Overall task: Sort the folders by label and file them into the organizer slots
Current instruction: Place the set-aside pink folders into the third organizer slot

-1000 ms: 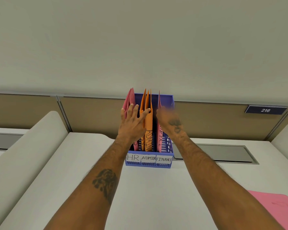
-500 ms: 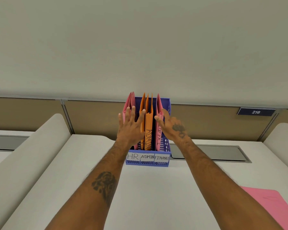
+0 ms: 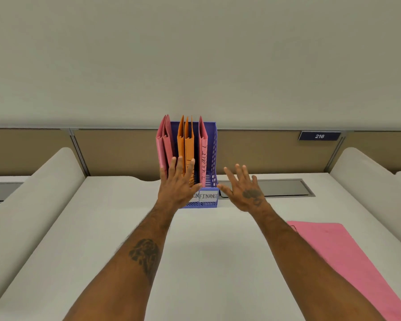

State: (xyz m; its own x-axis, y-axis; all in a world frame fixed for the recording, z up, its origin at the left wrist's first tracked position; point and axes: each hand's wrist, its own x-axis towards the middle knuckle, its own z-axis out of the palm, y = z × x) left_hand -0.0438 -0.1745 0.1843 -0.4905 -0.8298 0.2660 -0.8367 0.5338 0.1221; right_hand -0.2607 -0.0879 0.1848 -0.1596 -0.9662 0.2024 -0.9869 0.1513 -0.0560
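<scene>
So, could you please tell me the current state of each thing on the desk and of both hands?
Organizer: upright, holding folders.
Left pink folders: upright, filed.
Orange folders: upright, filed.
Right pink folder: upright, filed.
Loose pink folder: flat on desk, unfiled.
Left hand: open, at the folders.
Right hand: open, empty.

Blue organizer (image 3: 210,202), pink (image 3: 164,144) + orange folders (image 3: 187,144) upright, pink folder (image 3: 347,258) flat on desk

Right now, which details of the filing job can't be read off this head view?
- HR and most of the ADMIN slot label on the organizer: hidden by the left hand.
- Writing on the filed pink folder: too small.
- Flat pink folder: cut off by the frame edge, no label visible.
</scene>
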